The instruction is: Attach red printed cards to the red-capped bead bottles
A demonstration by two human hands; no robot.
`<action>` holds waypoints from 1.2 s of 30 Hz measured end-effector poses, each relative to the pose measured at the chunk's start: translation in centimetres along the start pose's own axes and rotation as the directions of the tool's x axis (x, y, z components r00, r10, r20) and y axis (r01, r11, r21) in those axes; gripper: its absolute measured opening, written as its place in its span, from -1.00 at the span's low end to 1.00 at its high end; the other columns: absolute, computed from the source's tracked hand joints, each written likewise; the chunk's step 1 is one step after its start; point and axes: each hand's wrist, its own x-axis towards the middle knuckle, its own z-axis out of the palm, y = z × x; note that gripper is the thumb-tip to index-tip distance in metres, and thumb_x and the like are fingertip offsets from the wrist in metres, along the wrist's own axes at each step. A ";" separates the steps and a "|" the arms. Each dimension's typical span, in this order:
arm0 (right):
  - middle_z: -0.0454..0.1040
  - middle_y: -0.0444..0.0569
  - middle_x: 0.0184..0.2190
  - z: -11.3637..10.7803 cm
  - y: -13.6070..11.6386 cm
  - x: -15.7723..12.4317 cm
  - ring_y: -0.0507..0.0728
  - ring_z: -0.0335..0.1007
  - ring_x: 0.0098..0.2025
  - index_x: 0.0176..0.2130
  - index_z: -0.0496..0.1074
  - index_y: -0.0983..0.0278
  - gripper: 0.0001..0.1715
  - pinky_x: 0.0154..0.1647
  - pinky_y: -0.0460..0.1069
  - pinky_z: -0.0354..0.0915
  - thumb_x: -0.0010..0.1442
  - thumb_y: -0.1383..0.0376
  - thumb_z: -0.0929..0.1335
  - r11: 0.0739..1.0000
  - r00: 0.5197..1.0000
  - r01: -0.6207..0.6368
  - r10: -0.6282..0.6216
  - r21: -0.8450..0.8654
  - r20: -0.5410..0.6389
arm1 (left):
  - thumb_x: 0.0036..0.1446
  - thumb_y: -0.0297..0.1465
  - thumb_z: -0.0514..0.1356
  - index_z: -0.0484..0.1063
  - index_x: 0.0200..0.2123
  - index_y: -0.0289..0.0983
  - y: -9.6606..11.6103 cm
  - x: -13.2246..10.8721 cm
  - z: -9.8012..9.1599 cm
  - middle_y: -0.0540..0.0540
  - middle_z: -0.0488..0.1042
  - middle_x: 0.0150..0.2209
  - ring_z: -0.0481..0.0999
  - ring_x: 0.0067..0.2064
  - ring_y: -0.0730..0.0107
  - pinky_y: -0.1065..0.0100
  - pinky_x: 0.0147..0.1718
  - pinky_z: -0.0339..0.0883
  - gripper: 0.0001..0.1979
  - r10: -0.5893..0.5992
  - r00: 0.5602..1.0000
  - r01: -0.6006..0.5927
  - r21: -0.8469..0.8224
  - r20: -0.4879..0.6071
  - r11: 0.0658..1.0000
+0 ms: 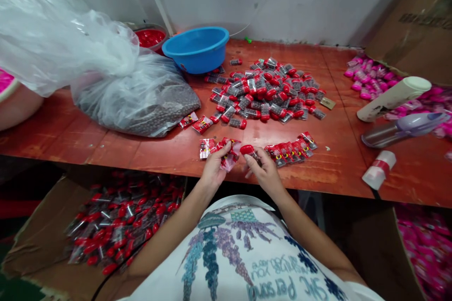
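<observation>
My left hand (214, 165) pinches a red printed plastic sleeve (229, 162) between thumb and fingers, just over the table's front edge. Close on its right, my right hand (266, 171) is closed around a small clear bottle with a red cap (246, 149), the cap tilted towards the sleeve. I cannot tell whether cap and sleeve touch. Beside my left hand lies another red printed sleeve (206, 148). To the right of my right hand, several sleeved bottles (289, 151) lie in an overlapping row. Beyond the hands spreads a heap of red-capped bottles (261, 90) with dark contents.
A clear bag of dark beads (141, 99) and a blue basin (197, 49) stand at left. Right are a cream tumbler (391, 99), a purple-lidded bottle (399, 130) and a white roll (379, 169). Below, a cardboard box (42, 230) holds red-capped bottles.
</observation>
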 end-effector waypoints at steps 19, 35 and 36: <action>0.49 -0.10 -0.36 -0.3 0.7 0.4 0.01 0.40 -0.57 0.15 0.29 0.19 -0.30 -0.72 -0.14 0.26 0.05 0.08 0.42 0.982 0.984 -0.173 0.169 0.072 0.062 | -0.25 -0.47 0.43 0.47 -0.45 -0.34 -0.1 -1.9 0.2 -0.01 0.52 -0.48 0.49 -0.46 0.45 0.43 -0.39 0.38 -0.76 0.201 0.950 -0.274 0.335 0.237 0.902; 0.47 -0.08 -0.25 0.3 1.5 -0.6 0.09 0.43 -0.25 -0.17 0.43 0.18 -0.70 -0.27 -0.01 0.39 0.05 0.20 0.44 0.994 0.974 0.101 -0.107 -0.043 -0.198 | -0.32 -0.52 0.44 0.50 -0.28 -0.31 1.1 -2.1 -0.5 -0.04 0.58 -0.39 0.55 -0.36 0.34 0.32 -0.28 0.42 -0.59 0.108 0.954 -0.227 0.441 0.279 0.868; 0.46 -0.07 -0.22 0.4 1.6 -0.7 0.10 0.42 -0.21 -0.17 0.44 0.17 -0.72 -0.23 0.00 0.39 0.07 0.20 0.43 0.987 0.965 0.134 -0.152 -0.092 -0.216 | -0.32 -0.51 0.44 0.52 -0.33 -0.33 0.9 -2.1 -0.5 -0.05 0.58 -0.40 0.55 -0.36 0.33 0.31 -0.28 0.43 -0.64 0.097 0.958 -0.211 0.438 0.268 0.874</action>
